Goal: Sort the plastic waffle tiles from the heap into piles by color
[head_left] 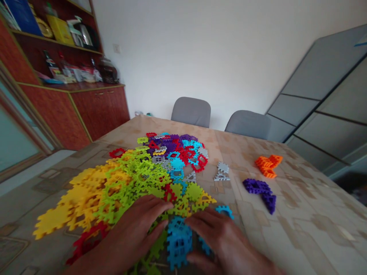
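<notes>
My left hand (143, 221) lies over lime-green interlocking plastic building pieces (134, 175), its fingers stretched out and its thumb apart. To the right, my right hand (219, 233) has its fingers and thumb spread at the right edge of some blue interlocking pieces (179, 244); whether it grips them I cannot tell for sure, but it looks open. The blue pieces overlap each other between the two hands. Another blue piece (225, 211) shows just beyond my right fingers. Beside my left forearm is a red piece (88, 240), partly covered.
Yellow pieces (71, 200) spread at the left, with purple pieces (169, 145) and red pieces at the far end of the heap. Apart on the right of the table (301, 221) lie orange pieces (266, 165), purple ones and grey ones (222, 170). Two grey chairs (191, 110) stand behind.
</notes>
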The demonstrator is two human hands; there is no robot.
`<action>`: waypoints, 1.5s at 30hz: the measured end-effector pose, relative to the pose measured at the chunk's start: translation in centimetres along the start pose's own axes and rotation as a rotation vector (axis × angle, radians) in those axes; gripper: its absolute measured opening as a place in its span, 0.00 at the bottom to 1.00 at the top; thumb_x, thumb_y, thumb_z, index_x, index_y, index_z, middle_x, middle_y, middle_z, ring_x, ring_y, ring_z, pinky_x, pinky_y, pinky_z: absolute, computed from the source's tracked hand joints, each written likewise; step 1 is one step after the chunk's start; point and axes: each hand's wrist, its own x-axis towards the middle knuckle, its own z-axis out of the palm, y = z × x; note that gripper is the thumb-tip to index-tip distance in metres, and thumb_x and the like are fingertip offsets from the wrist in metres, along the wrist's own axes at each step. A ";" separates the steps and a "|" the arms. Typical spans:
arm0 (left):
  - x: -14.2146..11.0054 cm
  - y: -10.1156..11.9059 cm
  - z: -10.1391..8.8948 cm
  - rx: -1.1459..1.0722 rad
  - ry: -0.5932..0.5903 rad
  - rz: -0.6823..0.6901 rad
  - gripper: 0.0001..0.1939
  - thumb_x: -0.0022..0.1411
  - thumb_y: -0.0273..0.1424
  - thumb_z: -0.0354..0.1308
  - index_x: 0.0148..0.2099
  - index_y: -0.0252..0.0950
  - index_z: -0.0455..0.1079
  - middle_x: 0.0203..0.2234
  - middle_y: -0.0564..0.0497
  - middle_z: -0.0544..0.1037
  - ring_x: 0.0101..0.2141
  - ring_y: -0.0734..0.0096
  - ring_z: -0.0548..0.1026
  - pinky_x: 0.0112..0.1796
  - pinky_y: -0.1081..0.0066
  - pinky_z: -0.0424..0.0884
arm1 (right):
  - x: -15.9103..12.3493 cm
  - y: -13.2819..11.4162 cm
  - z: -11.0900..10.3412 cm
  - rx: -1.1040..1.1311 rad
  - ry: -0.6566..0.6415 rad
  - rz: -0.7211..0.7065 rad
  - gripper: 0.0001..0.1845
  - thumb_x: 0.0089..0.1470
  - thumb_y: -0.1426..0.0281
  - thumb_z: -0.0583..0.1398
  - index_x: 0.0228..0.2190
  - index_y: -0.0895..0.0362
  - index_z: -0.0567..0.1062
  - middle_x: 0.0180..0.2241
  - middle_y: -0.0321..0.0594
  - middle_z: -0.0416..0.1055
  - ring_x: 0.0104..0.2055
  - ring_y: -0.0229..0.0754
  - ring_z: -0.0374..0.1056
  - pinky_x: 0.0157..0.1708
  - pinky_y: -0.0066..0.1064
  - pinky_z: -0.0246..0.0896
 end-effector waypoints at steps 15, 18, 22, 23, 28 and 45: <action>-0.3 -1.2 -6.3 -0.087 0.169 -0.190 0.12 0.71 0.40 0.53 0.51 0.46 0.74 0.46 0.54 0.81 0.47 0.63 0.78 0.49 0.69 0.72 | 1.8 1.3 2.1 -0.074 0.026 0.163 0.26 0.58 0.57 0.64 0.55 0.54 0.72 0.53 0.50 0.72 0.54 0.59 0.66 0.55 0.52 0.60; -2.0 -0.4 -5.0 -0.093 0.082 -0.116 0.09 0.69 0.35 0.56 0.50 0.47 0.73 0.46 0.54 0.80 0.47 0.64 0.77 0.49 0.69 0.72 | 1.9 1.2 2.0 -0.057 0.021 0.144 0.26 0.58 0.58 0.64 0.55 0.53 0.72 0.53 0.48 0.72 0.55 0.58 0.66 0.56 0.52 0.59; -3.0 0.4 -3.1 -0.103 -0.020 0.029 0.12 0.65 0.29 0.61 0.50 0.47 0.72 0.46 0.54 0.80 0.48 0.64 0.77 0.49 0.71 0.72 | 2.2 0.9 1.9 -0.026 0.010 0.148 0.24 0.58 0.60 0.64 0.54 0.53 0.73 0.51 0.47 0.73 0.53 0.55 0.66 0.55 0.49 0.59; -3.0 0.5 -2.9 -0.103 -0.025 0.053 0.12 0.64 0.29 0.61 0.50 0.47 0.72 0.45 0.54 0.80 0.48 0.64 0.77 0.49 0.71 0.72 | 2.2 0.9 1.9 -0.019 0.010 0.149 0.23 0.57 0.61 0.64 0.53 0.54 0.74 0.50 0.47 0.73 0.53 0.55 0.66 0.55 0.48 0.59; -2.4 0.5 -2.7 -0.089 0.010 0.067 0.13 0.66 0.29 0.59 0.52 0.48 0.71 0.46 0.54 0.79 0.47 0.64 0.77 0.49 0.71 0.72 | 2.1 1.6 2.4 0.105 0.032 0.116 0.27 0.53 0.65 0.66 0.55 0.55 0.71 0.52 0.46 0.72 0.55 0.53 0.65 0.56 0.45 0.59; -1.1 3.6 1.1 -0.099 -0.289 -0.074 0.34 0.51 0.28 0.71 0.60 0.46 0.67 0.55 0.49 0.75 0.56 0.50 0.71 0.60 0.47 0.62 | -0.4 3.6 -4.1 0.418 0.034 0.202 0.46 0.48 0.65 0.69 0.64 0.53 0.58 0.47 0.44 0.67 0.50 0.51 0.66 0.52 0.45 0.62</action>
